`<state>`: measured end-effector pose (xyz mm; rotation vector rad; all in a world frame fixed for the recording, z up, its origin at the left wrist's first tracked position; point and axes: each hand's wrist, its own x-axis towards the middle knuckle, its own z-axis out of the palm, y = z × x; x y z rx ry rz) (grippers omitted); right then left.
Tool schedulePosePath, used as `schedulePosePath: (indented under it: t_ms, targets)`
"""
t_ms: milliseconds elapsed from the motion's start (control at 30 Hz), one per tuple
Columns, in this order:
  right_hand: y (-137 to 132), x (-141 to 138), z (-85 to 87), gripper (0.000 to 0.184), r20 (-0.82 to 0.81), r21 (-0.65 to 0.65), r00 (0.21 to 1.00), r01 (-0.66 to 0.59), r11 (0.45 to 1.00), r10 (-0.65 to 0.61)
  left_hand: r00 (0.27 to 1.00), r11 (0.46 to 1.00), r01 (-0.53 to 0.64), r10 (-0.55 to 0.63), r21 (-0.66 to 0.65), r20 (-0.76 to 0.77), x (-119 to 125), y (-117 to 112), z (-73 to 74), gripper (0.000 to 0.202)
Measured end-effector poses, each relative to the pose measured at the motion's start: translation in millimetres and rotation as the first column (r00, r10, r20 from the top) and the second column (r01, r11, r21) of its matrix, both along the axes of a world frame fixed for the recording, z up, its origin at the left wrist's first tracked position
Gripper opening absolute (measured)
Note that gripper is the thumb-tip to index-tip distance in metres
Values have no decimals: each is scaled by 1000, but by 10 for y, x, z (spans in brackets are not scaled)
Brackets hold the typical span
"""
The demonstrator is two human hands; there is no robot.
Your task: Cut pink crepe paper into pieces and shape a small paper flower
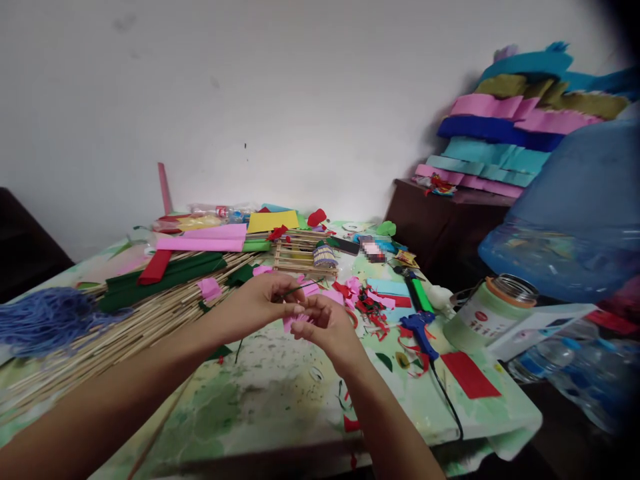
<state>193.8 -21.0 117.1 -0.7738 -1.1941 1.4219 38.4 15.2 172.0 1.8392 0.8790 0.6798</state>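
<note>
In front of me, above the table, my left hand [255,303] and my right hand [330,327] meet fingertip to fingertip. A small piece of pink crepe paper [291,323] shows between them, pinched in the fingers of my right hand. From the closed fingers of my left hand a thin dark green stem [306,287] sticks out to the right. Behind the hands lie pink paper scraps [354,287] and red paper scraps [373,308]. My fingers hide part of the pink piece.
Thin sticks [135,323] and blue yarn [30,323] cover the left side. A blue glue gun [421,333] with a black cord lies right, near a green jar [483,317] and red paper [471,375]. A small stick frame [295,257] sits behind. Stacked crepe paper [505,133] stands back right.
</note>
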Motion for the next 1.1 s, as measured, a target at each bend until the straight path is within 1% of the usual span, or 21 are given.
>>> schedulePosePath:
  t_ms: [67,133,200,233,267,300,367,433,467,533,600,667,700,733,767,833,900,933,1000,1067,1100]
  targets:
    - [15,5,-21,31,11,-18,1000,25,1000,-24,1000,1000,5,-5,17,-25,38,10,-40,11]
    - [21,15,-76,30,36,-11,998,44,999,-44,998,998,-20,23,68,-51,55,9,-39,12]
    - [22,29,-150,32,89,-7,995,41,999,-40,995,990,-74,80,120,-51,35,-6,13,15]
    - [24,38,-184,33,124,-11,992,36,999,-34,994,988,-102,106,116,-34,10,-18,54,18]
    - [27,47,-211,31,156,-17,987,38,999,-34,992,989,-125,125,77,-3,-24,-32,100,21]
    - [34,57,-228,28,177,-23,983,46,999,-41,990,991,-134,134,5,46,-64,-47,144,25]
    - [58,83,-218,22,184,-32,981,62,998,-55,972,977,-114,147,-182,181,-145,-74,203,28]
    - [94,116,-155,20,154,-32,985,79,996,-73,936,933,-65,180,-354,303,-197,-95,186,26]
    - [115,134,-110,20,138,-33,987,85,996,-80,919,902,-39,202,-430,340,-204,-103,142,25]
    - [162,164,-14,20,103,-25,990,100,995,-97,899,822,7,243,-569,364,-178,-108,-8,25]
    - [212,174,65,20,74,-2,990,119,993,-118,896,722,55,269,-690,354,-121,-85,-195,20]
    - [269,156,111,19,69,26,989,126,992,-128,874,645,108,301,-757,381,-76,-13,-347,15]
    - [302,138,123,19,64,34,989,130,991,-132,856,622,125,326,-773,401,-68,46,-393,12]
    - [339,116,130,19,55,37,990,132,991,-133,830,616,136,357,-776,429,-72,116,-415,11]
    - [381,92,134,19,40,33,990,136,990,-137,798,623,141,388,-769,461,-88,194,-414,11]
    - [472,42,149,20,2,24,989,148,989,-148,729,666,137,433,-733,530,-137,346,-363,11]
    - [562,-5,183,20,-18,36,988,151,988,-151,697,710,130,431,-692,573,-178,448,-291,12]
    - [603,-29,208,19,-20,53,989,150,987,-149,703,732,121,413,-671,578,-186,470,-261,13]
    - [670,-77,265,17,-26,101,989,145,984,-143,746,778,100,354,-620,564,-170,464,-234,13]
    - [720,-128,314,15,-39,149,987,157,976,-153,779,816,86,303,-571,549,-127,427,-248,11]
    - [741,-155,330,15,-41,170,984,178,969,-174,779,830,75,297,-552,552,-104,412,-265,13]
